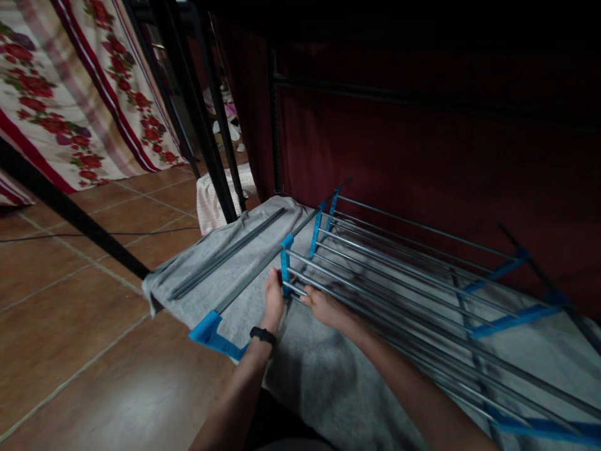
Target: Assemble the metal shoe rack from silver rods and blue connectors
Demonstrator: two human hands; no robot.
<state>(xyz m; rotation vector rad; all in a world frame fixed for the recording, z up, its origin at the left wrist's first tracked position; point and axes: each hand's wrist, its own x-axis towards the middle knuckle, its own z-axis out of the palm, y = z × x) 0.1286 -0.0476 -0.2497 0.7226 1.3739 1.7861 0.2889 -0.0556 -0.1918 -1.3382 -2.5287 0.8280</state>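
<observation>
A rack of metal rods joined by blue plastic brackets lies on a grey cloth (pixel 310 360). My left hand (pixel 273 297), with a black band on its wrist, is closed against the near blue bracket (pixel 285 266); its fingertips are partly hidden. Just to the right, my right hand (pixel 323 305) pinches the end of a thin metal rod (pixel 293 289) close to that bracket. Along the rack's left side runs a grey tube (pixel 251 275), which ends in a blue plastic foot (pixel 213 335) beside my left forearm. Other rods stretch rightward to more blue brackets (pixel 521 319).
Loose grey tubes (pixel 230 254) lie on the cloth at left. Black metal posts (pixel 195 113) and a slanted bar (pixel 70 210) frame the space. Behind the rack hangs a dark red cloth (pixel 399 156). A black cable (pixel 113 233) crosses the tiled floor (pixel 70 338).
</observation>
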